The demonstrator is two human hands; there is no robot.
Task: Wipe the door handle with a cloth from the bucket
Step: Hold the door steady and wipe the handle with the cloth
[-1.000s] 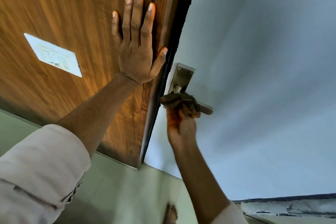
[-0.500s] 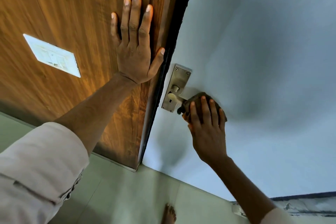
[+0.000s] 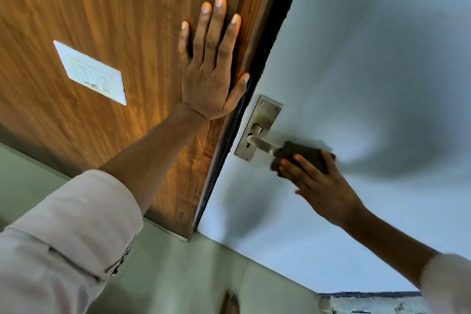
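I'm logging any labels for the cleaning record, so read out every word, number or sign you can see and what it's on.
No text can be read.
White switch plate on the wood panel: faint markings, too blurred to read.
Metal handle plate: no lettering visible.

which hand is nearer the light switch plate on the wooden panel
The left hand. It lies flat on the wooden panel, just right of the switch plate. The right hand is far off to the right, past the door edge, pressing a dark cloth on the handle.
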